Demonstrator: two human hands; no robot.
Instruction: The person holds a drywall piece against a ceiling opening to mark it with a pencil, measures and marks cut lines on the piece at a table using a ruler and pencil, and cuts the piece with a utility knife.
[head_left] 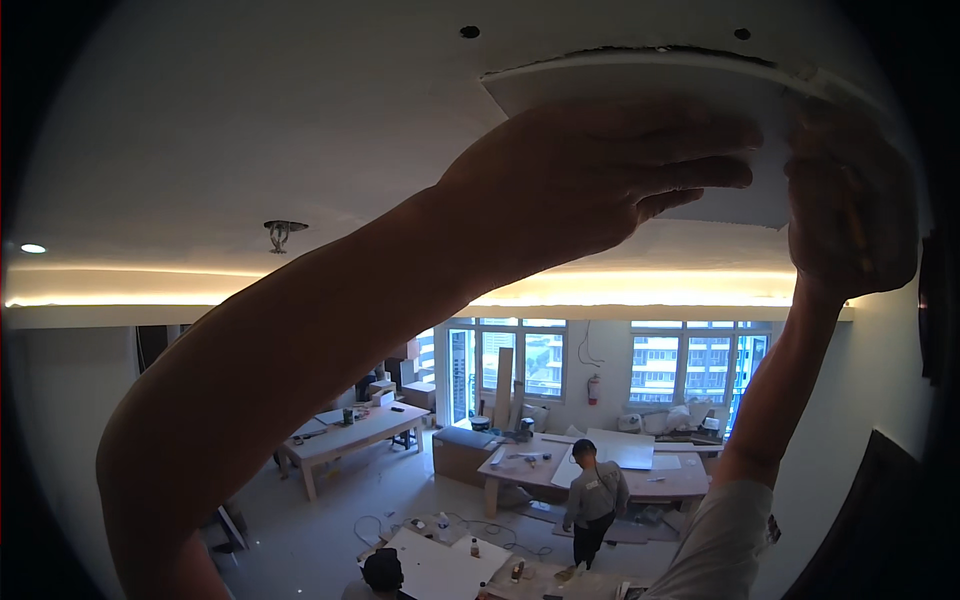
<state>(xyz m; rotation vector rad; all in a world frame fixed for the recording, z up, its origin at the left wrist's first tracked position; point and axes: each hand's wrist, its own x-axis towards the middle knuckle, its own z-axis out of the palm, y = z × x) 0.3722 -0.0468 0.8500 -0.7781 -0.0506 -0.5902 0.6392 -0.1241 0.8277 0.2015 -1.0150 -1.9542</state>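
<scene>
Overhead, a light-coloured flat panel [770, 190] sits against the ceiling [300, 120], with a dark uneven gap along its far edge. My left hand [620, 165] presses up on its underside, fingers stretched out and roughly flat. To the right, my right hand [850, 200] is raised by the panel's right part with its fingers closed. A thin orange stick that looks like a pencil [857, 225] shows in that hand; shadow hides most of the grip and the rest of the stick.
Two dark holes, one here [470, 32], mark the ceiling, and a sprinkler-like fitting [283, 232] hangs at left. Far below stand a person in grey [595, 490], another person's dark-haired head [382, 570], and worktables [370, 432] with boards and tools. Cables [490, 535] lie on the floor.
</scene>
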